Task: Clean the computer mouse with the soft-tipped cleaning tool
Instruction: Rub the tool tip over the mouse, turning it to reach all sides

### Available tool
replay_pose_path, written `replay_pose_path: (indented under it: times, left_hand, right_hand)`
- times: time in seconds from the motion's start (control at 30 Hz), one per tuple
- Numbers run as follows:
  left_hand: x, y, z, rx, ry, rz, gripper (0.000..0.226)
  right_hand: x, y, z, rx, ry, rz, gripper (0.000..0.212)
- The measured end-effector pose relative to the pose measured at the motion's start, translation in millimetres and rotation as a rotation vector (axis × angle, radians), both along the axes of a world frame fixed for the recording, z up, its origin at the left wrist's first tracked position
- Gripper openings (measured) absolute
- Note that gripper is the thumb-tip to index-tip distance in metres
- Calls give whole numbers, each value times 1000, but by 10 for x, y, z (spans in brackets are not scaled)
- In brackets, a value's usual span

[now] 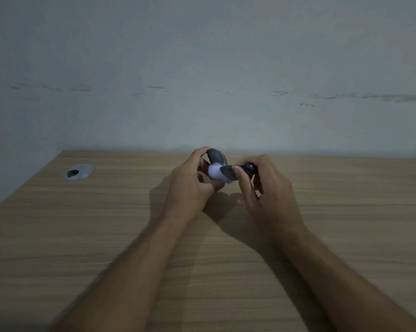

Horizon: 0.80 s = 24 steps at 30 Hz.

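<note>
Mouse (216, 157) held above the table (106, 224) in the left hand (190, 185), grip clamped round it; cleaning tool (228, 172) pinched in the right hand (262, 188), pale tip against the mouse.
Could slip from fingertip holds if pressed hard, dropping onto bare wood-grain; dim room, scuffed wall (202, 68), cable hole (79, 172) far left.

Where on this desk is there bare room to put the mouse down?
Bare wood lies left of the left hand, between it and the cable grommet, and right of the right hand out to the desk edge. The middle is crowded: both hands, mouse and tool hover there.
</note>
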<state>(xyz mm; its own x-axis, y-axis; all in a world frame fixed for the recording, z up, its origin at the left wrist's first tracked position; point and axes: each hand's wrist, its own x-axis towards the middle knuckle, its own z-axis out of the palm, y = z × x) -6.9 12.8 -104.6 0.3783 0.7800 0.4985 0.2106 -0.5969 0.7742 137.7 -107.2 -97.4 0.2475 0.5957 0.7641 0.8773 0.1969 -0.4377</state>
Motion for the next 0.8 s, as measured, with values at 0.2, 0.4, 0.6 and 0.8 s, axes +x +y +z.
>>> replay_pose_path:
  times: [0.2, 0.4, 0.6, 0.8]
  left_hand:
    - [-45, -30, 42, -200, -165, -109, 46]
    - [-46, -9, -30, -175, -83, -116, 55]
    - [-42, -52, -16, -28, 75, -91, 60]
    - [-82, -47, 40, 76, 82, -89, 60]
  right_hand:
    - [195, 49, -62, -6, 184, -118, 15]
    - [160, 78, 46, 143, 264, -126, 15]
    - [32, 149, -20, 100, 134, -42, 15]
    - [294, 102, -32, 69, 304, -207, 12]
